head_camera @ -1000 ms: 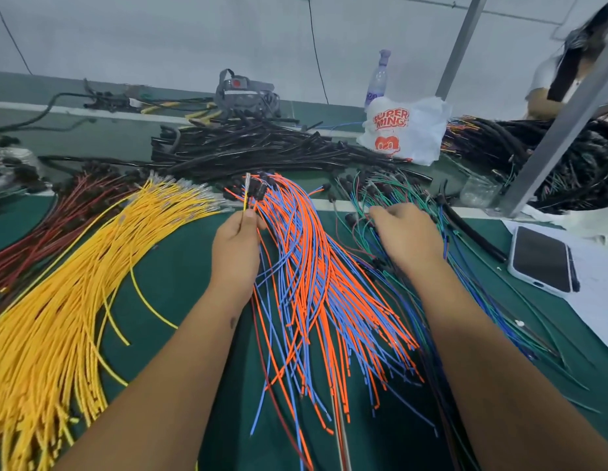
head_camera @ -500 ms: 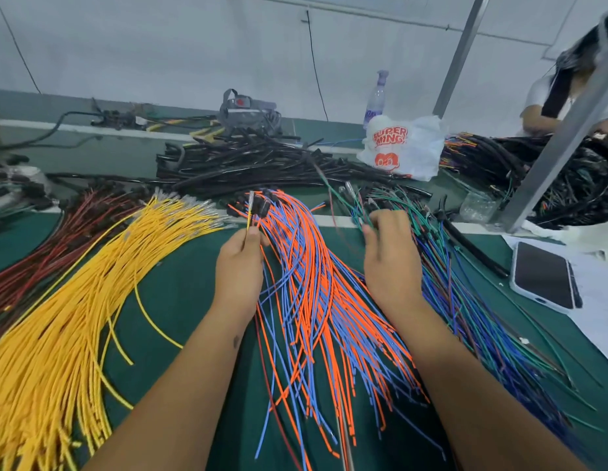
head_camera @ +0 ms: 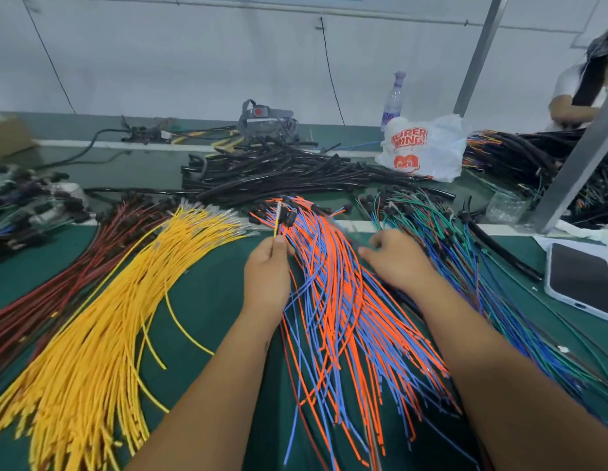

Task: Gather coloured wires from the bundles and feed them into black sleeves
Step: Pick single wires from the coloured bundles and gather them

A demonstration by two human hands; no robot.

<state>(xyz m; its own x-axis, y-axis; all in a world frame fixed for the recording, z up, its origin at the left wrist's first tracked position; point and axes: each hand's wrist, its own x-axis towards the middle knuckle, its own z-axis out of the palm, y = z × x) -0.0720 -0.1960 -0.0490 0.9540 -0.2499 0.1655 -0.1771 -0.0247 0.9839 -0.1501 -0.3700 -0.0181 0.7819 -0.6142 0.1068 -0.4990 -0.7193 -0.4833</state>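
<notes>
- My left hand (head_camera: 267, 277) is curled closed around a small gathered set of wires, a yellow wire (head_camera: 277, 223) and dark connector ends sticking up past my thumb.
- My right hand (head_camera: 396, 260) hovers over the orange and blue bundle (head_camera: 336, 300), fingers blurred; I cannot tell whether they pinch a wire or are loose.
- To do this step well, I judge I should draw one wire out by its connector end, lengthwise, so it does not drag its neighbours into a tangle, then lay it with its tip level beside those in my left hand.
- The yellow bundle (head_camera: 102, 321) fans out to my left, with a red bundle (head_camera: 58, 287) beyond it; a green and blue bundle (head_camera: 466, 253) lies to my right.
- The black sleeves (head_camera: 279, 178) lie heaped farther back, well apart from both hands.
- Everything rests on a green table (head_camera: 207, 294). A phone (head_camera: 581, 277) lies face up at the right edge.
- Farther back stand a white printed plastic bag (head_camera: 425, 147), a bottle (head_camera: 394, 96) and a pale wall. Another person sits at the far right.
</notes>
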